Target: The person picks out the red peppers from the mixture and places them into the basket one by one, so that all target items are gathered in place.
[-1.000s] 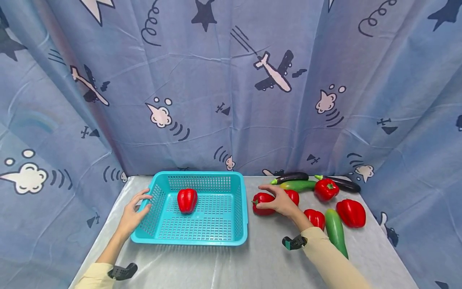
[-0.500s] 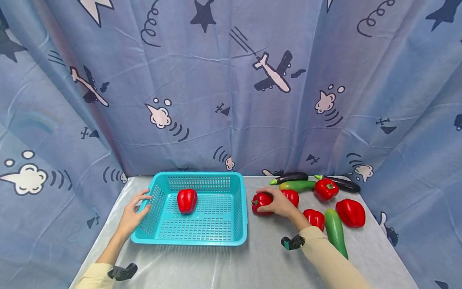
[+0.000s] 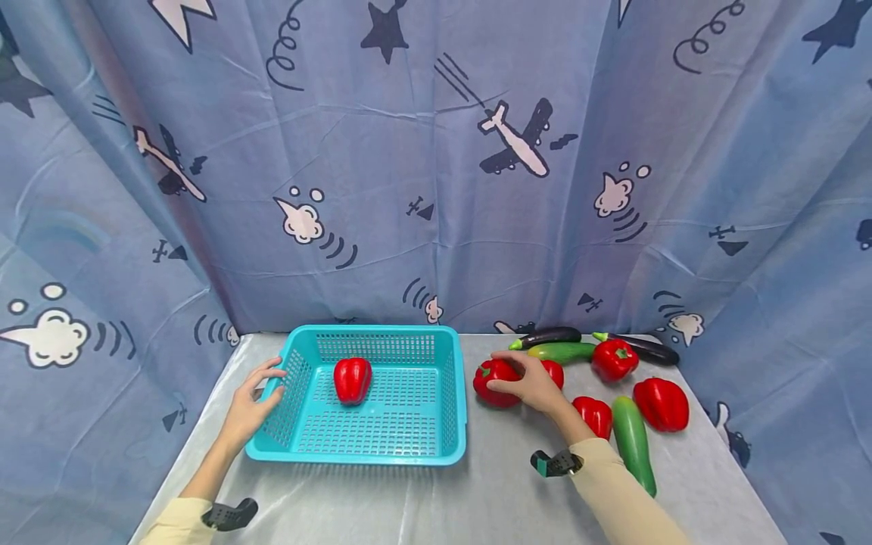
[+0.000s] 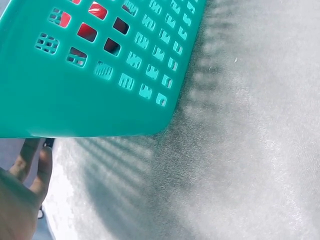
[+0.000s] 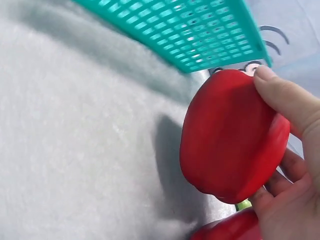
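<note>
My right hand (image 3: 527,384) grips a red bell pepper (image 3: 496,383) just right of the turquoise plastic basket (image 3: 452,409). In the right wrist view the thumb lies along one side of this bell pepper (image 5: 232,135), with the other fingers partly hidden behind it. A shadow falls on the table beside it. At the basket's left rim is my left hand (image 3: 247,405), its fingers loosely extended over the edge. The left wrist view shows part of that hand (image 4: 22,200) below the basket wall (image 4: 75,112). Another red bell pepper (image 3: 352,381) lies inside the basket.
Right of the basket lie more red bell peppers (image 3: 661,403), a green cucumber (image 3: 633,443), another green vegetable (image 3: 562,351) and two dark eggplants (image 3: 548,337) on the grey-white table (image 3: 504,484). A patterned blue curtain (image 3: 381,250) hangs behind and at both sides.
My right hand has closed its fingers round the bell pepper beside the basket, and the bell pepper has tilted slightly. The left hand stays at the basket's rim.
</note>
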Motion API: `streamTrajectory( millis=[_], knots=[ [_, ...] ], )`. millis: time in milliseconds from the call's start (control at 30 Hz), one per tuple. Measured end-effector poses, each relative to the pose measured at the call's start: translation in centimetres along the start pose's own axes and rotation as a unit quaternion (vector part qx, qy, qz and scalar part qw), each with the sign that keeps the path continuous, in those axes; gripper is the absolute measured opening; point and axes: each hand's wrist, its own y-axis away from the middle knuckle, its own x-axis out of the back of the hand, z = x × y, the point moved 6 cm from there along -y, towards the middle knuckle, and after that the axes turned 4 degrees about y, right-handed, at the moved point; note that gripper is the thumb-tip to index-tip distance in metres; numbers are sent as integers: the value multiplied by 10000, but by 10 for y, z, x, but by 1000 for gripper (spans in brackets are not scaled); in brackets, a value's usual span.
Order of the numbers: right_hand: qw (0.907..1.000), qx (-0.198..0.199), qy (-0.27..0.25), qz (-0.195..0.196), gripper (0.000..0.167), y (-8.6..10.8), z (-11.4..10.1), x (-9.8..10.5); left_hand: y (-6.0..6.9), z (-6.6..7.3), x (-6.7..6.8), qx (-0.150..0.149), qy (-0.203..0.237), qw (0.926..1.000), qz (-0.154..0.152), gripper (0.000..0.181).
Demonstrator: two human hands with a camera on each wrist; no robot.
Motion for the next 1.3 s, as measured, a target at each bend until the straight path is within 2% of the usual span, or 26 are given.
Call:
streamTrajectory(
  millis=[167,333,400,600,700,767,1067,1167,1300],
  knots=[
    [9983,88,-477,329,53,6,-2,5,1,-3,0,38,110,9999,5,26],
    [9914,-277,-1156,547,50,14,-2,10,-2,-33,0,-3,46,10000,4,27],
    [9856,-469,-1534,526,49,17,-1,10,-2,-41,1,-11,-16,10000,3,27],
    [9611,-872,-2599,352,49,24,4,4,-1,-41,2,-69,75,9999,23,28],
    [9501,-963,-2949,314,49,25,6,2,-2,-42,1,-109,80,9999,32,28],
    [9450,-980,-3101,339,48,26,6,1,-3,-43,1,-104,108,9999,35,28],
    [9340,-836,-3457,337,49,28,2,-2,-5,-48,-1,-2,85,10000,43,28],
    [9339,-742,-3483,316,48,27,-1,-4,-4,-45,-1,31,83,10000,18,27],
    [9388,-608,-3380,268,47,27,-5,-6,-3,-44,0,0,124,9999,24,28]
  ],
)
